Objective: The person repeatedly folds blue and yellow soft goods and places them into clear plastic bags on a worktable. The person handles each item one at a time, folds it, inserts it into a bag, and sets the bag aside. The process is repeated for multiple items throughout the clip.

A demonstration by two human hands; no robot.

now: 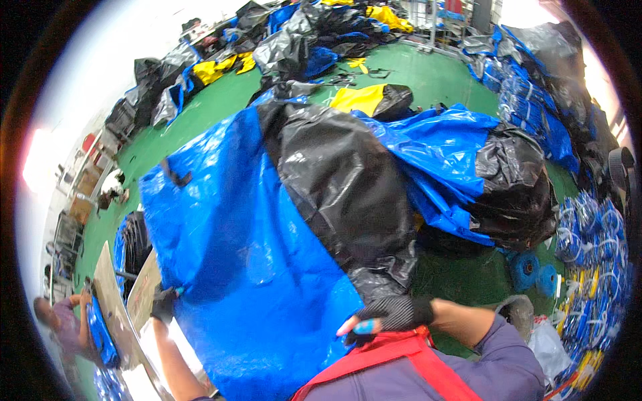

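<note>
A large glossy blue and black tarpaulin (247,267) spreads out in front of me, its black part running diagonally along the right side. A short dark strap (175,175) lies across its upper left. My left hand (165,304), in a dark glove with a blue fingertip, is closed on the tarpaulin's left edge. Close to my chest, my right hand (388,317), in a ribbed black glove with bare or blue-covered fingertips, pinches the near right edge. Beyond it, another crumpled blue and black tarpaulin (455,160) lies bunched, with a yellow piece (359,99) beside it.
Heaped tarpaulins (287,47) line the far side of the green floor (221,110). Tied blue bundles (592,247) stack up at right, near blue rolls (525,269). At lower left, another person (67,321) handles blue material by a board-like table (120,307).
</note>
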